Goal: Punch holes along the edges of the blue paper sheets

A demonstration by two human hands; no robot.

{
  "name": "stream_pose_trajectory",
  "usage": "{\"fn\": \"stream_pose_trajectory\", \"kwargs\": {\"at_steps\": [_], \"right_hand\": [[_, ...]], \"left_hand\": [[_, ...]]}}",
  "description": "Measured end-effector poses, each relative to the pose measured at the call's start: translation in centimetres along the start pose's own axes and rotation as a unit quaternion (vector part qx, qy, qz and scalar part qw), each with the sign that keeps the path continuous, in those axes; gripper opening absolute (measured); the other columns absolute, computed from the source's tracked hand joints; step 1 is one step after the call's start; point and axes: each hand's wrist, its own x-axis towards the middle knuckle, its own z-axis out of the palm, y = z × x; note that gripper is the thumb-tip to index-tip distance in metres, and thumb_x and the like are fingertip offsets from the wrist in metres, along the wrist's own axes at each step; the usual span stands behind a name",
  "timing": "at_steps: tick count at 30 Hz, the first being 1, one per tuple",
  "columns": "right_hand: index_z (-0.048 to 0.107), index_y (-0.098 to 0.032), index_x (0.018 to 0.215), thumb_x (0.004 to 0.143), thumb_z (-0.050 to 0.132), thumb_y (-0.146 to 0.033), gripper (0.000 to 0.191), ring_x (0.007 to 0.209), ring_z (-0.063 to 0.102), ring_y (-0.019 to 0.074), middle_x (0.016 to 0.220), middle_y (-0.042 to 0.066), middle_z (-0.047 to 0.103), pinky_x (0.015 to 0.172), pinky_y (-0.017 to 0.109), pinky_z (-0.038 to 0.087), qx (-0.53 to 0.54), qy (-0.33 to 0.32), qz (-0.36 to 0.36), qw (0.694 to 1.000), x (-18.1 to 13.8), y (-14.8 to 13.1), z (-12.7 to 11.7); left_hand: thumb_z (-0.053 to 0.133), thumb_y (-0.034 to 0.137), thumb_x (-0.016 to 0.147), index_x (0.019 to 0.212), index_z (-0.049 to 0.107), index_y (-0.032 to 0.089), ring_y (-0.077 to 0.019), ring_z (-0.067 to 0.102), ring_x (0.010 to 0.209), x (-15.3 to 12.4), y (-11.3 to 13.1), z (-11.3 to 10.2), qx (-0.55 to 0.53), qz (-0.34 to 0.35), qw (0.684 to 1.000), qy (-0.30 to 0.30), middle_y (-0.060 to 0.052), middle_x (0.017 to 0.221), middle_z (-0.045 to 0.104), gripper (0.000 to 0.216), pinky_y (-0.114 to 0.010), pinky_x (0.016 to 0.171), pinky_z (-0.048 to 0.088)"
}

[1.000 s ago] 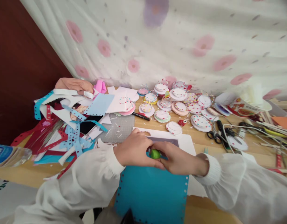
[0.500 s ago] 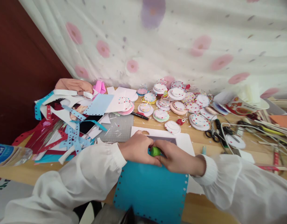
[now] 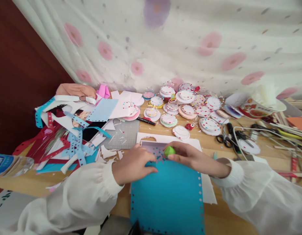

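Note:
A bright blue sheet (image 3: 165, 195) with small holes punched along its side edges lies in front of me. My right hand (image 3: 187, 157) grips a small green craft punch (image 3: 169, 151) at the sheet's far edge. At the sheet's far left corner my left hand (image 3: 135, 164) holds the edge, thumb on top; its other fingertips are partly hidden. Under the far edge is a shallow white box lid (image 3: 195, 143), where small blue punched-out bits (image 3: 159, 153) are scattered.
Paper strips and scraps (image 3: 77, 140) pile up at left beside a water bottle (image 3: 11, 163). Behind are several small layered paper discs (image 3: 187, 111) ringed with beads and a black marker (image 3: 146, 121). Scissors (image 3: 224, 140), wire and a paper bowl (image 3: 259, 107) lie at right.
My hands have moved apart; the left one shifted left and nearer. The green punch came away to the right in my right hand. The blue sheet slid right, and blue bits now show.

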Motion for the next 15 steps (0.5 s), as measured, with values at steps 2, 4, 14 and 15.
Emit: {"fn": "stream_pose_trajectory", "kwargs": {"at_steps": [2, 4, 14, 15], "right_hand": [[0.052, -0.018, 0.1, 0.088, 0.05, -0.049, 0.033, 0.063, 0.049, 0.0117, 0.084, 0.002, 0.056, 0.055, 0.024, 0.04, 0.04, 0.024, 0.032, 0.998, -0.4, -0.1, -0.4], [0.053, -0.019, 0.095, 0.088, 0.046, -0.054, 0.036, 0.055, 0.044, 0.0107, 0.077, 0.0, 0.054, 0.05, 0.024, 0.038, 0.044, 0.031, 0.063, 0.997, -0.6, -0.3, -0.6], [0.056, -0.019, 0.092, 0.085, 0.053, -0.049, 0.03, 0.079, 0.054, 0.0165, 0.085, 0.003, 0.057, 0.07, 0.028, 0.046, -0.01, 0.017, -0.008, 1.0, -1.1, -1.4, -1.0], [0.057, -0.019, 0.092, 0.085, 0.055, -0.048, 0.029, 0.076, 0.053, 0.0158, 0.084, 0.002, 0.058, 0.069, 0.027, 0.046, -0.027, 0.008, -0.017, 0.999, -1.3, -1.7, -0.9]], "left_hand": [[0.066, 0.03, 0.082, 0.075, 0.065, 0.018, -0.0182, 0.061, 0.076, -0.7, 0.4, 0.1, -0.006, 0.008, 1.0, 0.016, 0.001, 0.074, 0.068, 0.014, -0.03, 0.074, 0.034], [0.063, 0.028, 0.085, 0.075, 0.063, 0.018, -0.0174, 0.06, 0.077, -1.3, 1.0, 0.1, -0.004, 0.021, 0.999, 0.028, 0.001, 0.076, 0.068, 0.014, -0.03, 0.074, 0.033], [0.051, 0.028, 0.09, 0.069, 0.059, 0.017, -0.0151, 0.059, 0.068, -2.3, 2.1, -0.4, -0.04, 0.014, 0.999, -0.019, 0.0, 0.07, 0.063, 0.025, -0.025, 0.06, 0.035], [0.051, 0.028, 0.09, 0.068, 0.058, 0.017, -0.0149, 0.059, 0.067, -2.2, 2.1, -0.5, -0.044, -0.005, 0.999, -0.019, 0.0, 0.069, 0.063, 0.026, -0.024, 0.059, 0.035]]}}
